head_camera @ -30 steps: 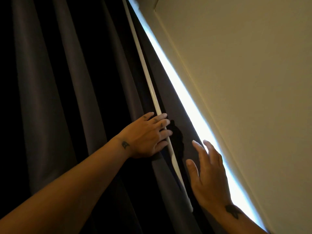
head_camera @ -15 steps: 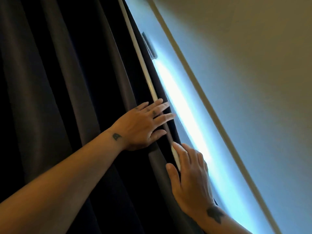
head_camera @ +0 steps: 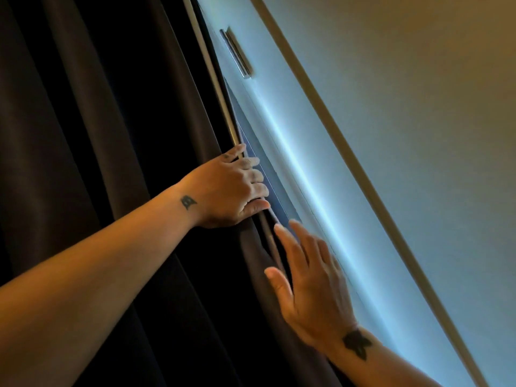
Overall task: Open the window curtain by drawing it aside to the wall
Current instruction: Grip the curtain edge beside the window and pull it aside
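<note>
A dark pleated curtain [head_camera: 97, 135] fills the left half of the view. A thin white wand [head_camera: 212, 71] runs down along its right edge. My left hand [head_camera: 229, 188] has its fingers curled around that edge and the wand. Lower down, my right hand [head_camera: 310, 286] lies flat with fingers spread against the curtain's edge, holding nothing. To the right of the edge a lit strip of window [head_camera: 321, 191] shows, bluish and bright.
A pale window frame [head_camera: 349, 152] runs diagonally beside the lit strip, with a beige wall [head_camera: 432, 107] beyond it on the right. A small metal handle [head_camera: 237, 51] sits on the window near the top.
My left hand went from lying flat on the curtain to closing its fingers around the edge. The gap of light between curtain and frame grew wider. My right hand slid lower along the edge.
</note>
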